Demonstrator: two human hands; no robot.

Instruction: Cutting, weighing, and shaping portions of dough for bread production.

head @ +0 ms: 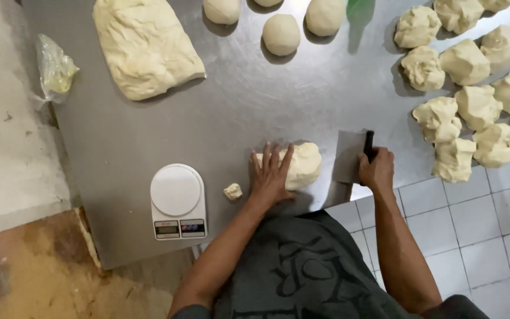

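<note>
My left hand [271, 173] lies flat with fingers spread on a pale lump of dough [304, 163] near the front edge of the steel table [237, 112]. My right hand [376, 169] grips the dark handle of a metal dough scraper [349, 155], whose blade stands on the table just right of that lump. A tiny scrap of dough [232, 191] lies left of my left hand, beside a white kitchen scale [177, 200].
A big slab of dough [146, 44] sits at the back left. Smooth round dough balls [281, 33] line the back middle. Several rough cut portions [464, 62] crowd the right side. A crumpled plastic bag [55, 70] lies off the table's left edge. White floor tiles [473, 236] show at the lower right.
</note>
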